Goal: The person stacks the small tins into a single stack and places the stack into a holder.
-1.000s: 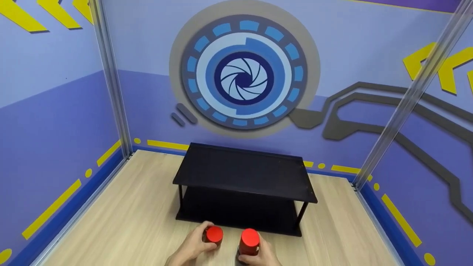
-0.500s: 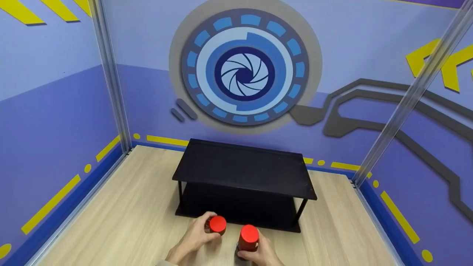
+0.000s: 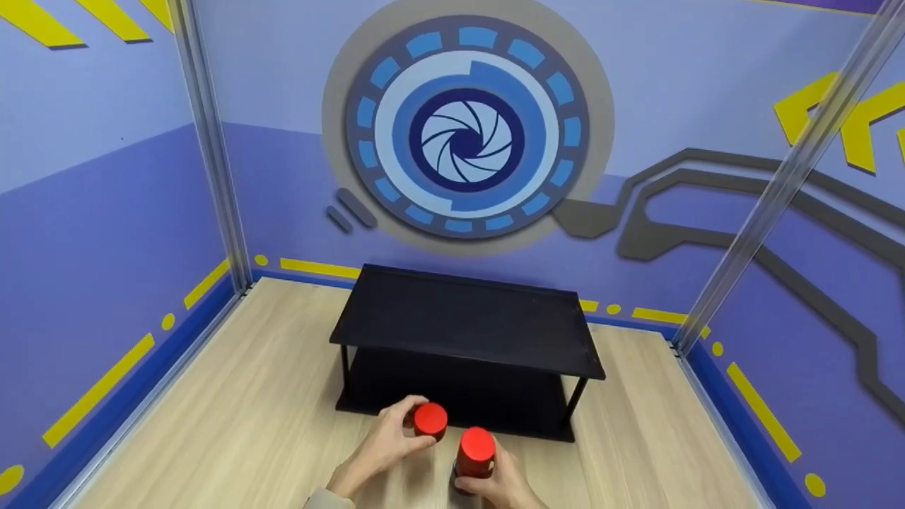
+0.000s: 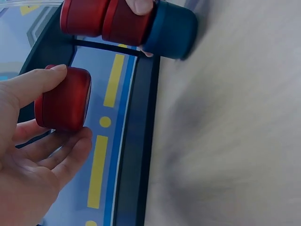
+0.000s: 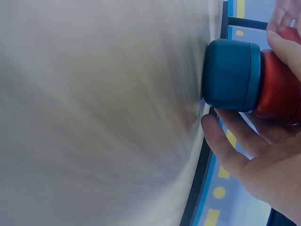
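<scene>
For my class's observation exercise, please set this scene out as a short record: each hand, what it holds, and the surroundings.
Left hand: holds a red canister, raised off the tabletop
Right hand: holds an upright stack
Stack make-up: red above, teal canister at the bottom
Contact: red canister and stack apart
Furniture: black two-tier shelf, beyond both hands
Backdrop: blue-purple panels with a round emblem

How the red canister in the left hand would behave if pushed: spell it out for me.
The red canister shows no dent between the thumb and fingers of the left hand, so it is probably stiff. Its round side could roll if laid down. Its smooth, softly shining surface might slip a little.
</scene>
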{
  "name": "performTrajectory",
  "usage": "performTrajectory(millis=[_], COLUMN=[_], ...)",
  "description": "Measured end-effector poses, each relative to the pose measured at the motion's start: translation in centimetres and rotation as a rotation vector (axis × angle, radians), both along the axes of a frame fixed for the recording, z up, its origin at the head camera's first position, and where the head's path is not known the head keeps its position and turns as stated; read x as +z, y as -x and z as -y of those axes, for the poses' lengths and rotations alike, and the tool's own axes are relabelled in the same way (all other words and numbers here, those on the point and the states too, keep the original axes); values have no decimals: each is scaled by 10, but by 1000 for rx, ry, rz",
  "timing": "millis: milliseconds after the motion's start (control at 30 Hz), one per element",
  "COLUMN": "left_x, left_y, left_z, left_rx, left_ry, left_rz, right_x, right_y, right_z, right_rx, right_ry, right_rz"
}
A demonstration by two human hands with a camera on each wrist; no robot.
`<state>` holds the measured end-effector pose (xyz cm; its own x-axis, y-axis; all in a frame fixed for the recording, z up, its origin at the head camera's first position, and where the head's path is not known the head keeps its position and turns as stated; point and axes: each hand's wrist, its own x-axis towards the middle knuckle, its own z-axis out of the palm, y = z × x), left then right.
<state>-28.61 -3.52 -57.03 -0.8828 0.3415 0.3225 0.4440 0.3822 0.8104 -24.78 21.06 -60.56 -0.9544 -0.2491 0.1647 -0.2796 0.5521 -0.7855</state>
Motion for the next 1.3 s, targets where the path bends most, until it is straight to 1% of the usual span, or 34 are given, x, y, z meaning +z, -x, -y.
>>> performTrajectory(millis=[133,267,333,533,667,767,900,1033,1167,1300], left_x=[7,14,17,26,31,34,37,36,34,32], left_y=[0,-1,-1,-3,-6,-9,-12,-15,-17,-18], left_z=[-5,-10,-13,-23,-30,-36,-44,-53,-58,-59], left_rx=[-28,-60,-69,-75,-93,-105,-121,-133,-143,-135], left_ry=[-48,-108,-126,-138,-148,-157,-169,-171,-158,-127], left_rz=[-32,-38,-38,-52,-41,-38,-58,-86,-117,-149], right_x=[-2,-2,-1,0,-1,-2,-3,-4,-5,-4], right_y=[1,1,1,0,0,0,0,1,2,3], right_z=[0,0,0,1,0,0,-1,-1,-3,-3], right_rx=[22,45,42,21,19,24,37,52,76,83], right_ry=[18,38,34,21,24,29,32,23,22,18], right_rz=[-50,-60,-55,-27,-9,-18,-41,-50,-49,-35])
